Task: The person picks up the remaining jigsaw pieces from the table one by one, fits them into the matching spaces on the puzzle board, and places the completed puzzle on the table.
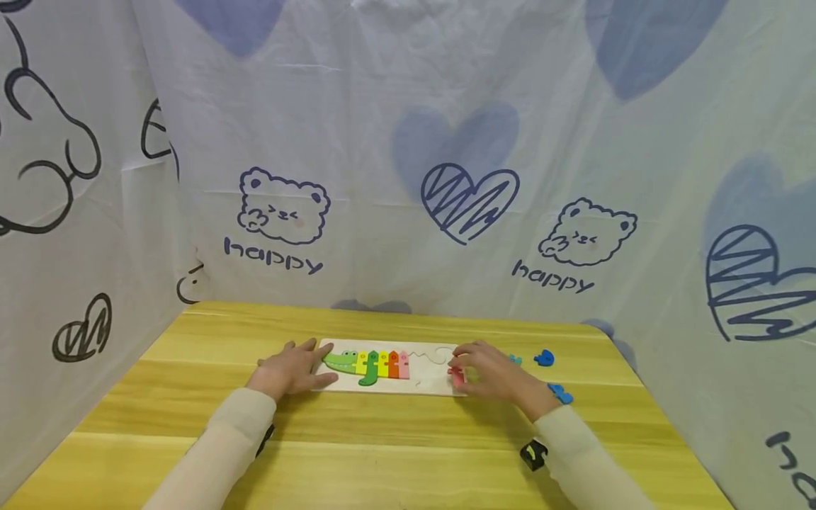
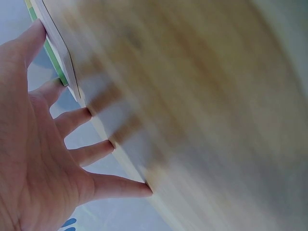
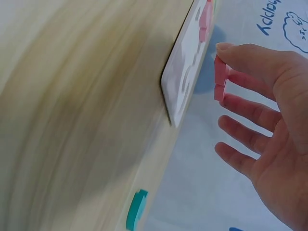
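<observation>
A pale wooden puzzle board (image 1: 433,384) lies on the table, with a green crocodile head (image 1: 340,363) at its left end. To the right of the head stand several yellow, green, orange and pink pieces (image 1: 394,365) in a row; the board's right part shows bare outlines. My left hand (image 1: 293,370) spreads its fingers at the left end, thumb and index at the board, the other fingertips on the table. Over the board's right end, my right hand (image 1: 491,372) pinches a red-pink puzzle piece (image 3: 219,77) between thumb and fingers, raised above the board in the right wrist view.
Right of the board lie a small teal piece (image 1: 515,359) and two blue pieces, one farther back (image 1: 544,358) and one nearer (image 1: 561,393), close to the right forearm. A printed white curtain (image 1: 376,248) hangs behind the wooden table (image 1: 382,453) and along its sides.
</observation>
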A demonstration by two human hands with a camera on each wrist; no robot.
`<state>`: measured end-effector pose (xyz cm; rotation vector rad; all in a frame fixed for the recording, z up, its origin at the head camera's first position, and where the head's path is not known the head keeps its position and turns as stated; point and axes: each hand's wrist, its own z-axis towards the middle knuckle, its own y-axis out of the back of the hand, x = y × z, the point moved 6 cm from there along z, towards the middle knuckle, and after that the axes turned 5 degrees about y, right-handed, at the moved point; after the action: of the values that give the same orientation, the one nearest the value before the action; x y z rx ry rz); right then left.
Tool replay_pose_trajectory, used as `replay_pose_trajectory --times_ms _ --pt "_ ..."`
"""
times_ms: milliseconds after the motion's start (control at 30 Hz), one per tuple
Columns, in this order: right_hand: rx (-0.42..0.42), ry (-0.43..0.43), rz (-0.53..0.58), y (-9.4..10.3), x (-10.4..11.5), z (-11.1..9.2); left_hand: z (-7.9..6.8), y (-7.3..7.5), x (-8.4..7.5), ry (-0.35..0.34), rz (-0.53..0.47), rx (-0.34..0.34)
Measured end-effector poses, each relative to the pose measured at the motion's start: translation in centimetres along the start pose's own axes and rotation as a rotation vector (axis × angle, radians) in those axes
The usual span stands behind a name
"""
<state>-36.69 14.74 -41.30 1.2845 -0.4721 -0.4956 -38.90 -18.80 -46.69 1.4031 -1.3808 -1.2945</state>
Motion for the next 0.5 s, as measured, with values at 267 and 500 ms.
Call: replay_pose_trajectory --times_ms 267,500 --pt "0.051 -0.06 0.054 -1.0 0.2 1.2 0.0 -0.1 0.0 0.002 -0.012 0.002" --pt "0.079 -0.117 0.077 -1.7 0.2 2.2 0.3 -0.2 0.1 -0.003 -0.011 0.003"
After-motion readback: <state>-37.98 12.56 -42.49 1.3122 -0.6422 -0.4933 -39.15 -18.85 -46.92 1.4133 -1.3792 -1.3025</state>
